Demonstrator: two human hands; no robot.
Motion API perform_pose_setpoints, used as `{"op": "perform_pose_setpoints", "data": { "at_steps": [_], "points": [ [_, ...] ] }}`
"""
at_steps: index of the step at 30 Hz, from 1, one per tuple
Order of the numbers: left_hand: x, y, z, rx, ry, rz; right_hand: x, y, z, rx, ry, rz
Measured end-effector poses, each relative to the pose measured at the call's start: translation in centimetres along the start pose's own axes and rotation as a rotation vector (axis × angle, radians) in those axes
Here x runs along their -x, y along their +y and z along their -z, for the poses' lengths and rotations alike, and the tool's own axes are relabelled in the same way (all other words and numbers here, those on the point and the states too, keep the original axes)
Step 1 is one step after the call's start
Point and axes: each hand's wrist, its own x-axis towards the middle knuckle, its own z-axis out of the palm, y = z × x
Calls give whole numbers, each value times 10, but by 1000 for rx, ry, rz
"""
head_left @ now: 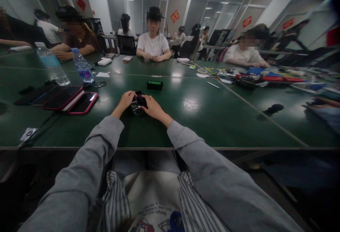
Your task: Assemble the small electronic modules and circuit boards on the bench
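Between my two hands is a small electronic device (136,110) with a circuit board showing and a black part at its top. My left hand (126,100) is closed on its left side, fingertips at the upper edge. On the right, my right hand (153,107) curls round the black part with bent fingers, which hide much of it. Just beyond my hands a black rectangular case (154,85) with a green face lies on the dark green table (212,119).
Red-edged phones (83,103) and two water bottles (83,66) are to the left. A pen-like object (213,85) lies right of centre, with a pile of cables (209,71) behind it. A small black object (275,108) sits further right. Several people sit across the table.
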Motion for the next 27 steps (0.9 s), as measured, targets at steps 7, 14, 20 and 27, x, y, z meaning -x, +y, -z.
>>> {"op": "perform_pose_setpoints", "data": {
  "at_steps": [7,14,20,27],
  "points": [
    [-2,-3,-1,52,-5,34,1,0,1,12,9,1],
    [-2,-5,-2,105,-3,31,1,-1,1,10,5,3],
    [-3,-5,-2,94,-1,45,1,-1,1,14,5,2],
    [-4,-7,-3,96,0,25,0,0,0,12,1,-6]
  ]
}}
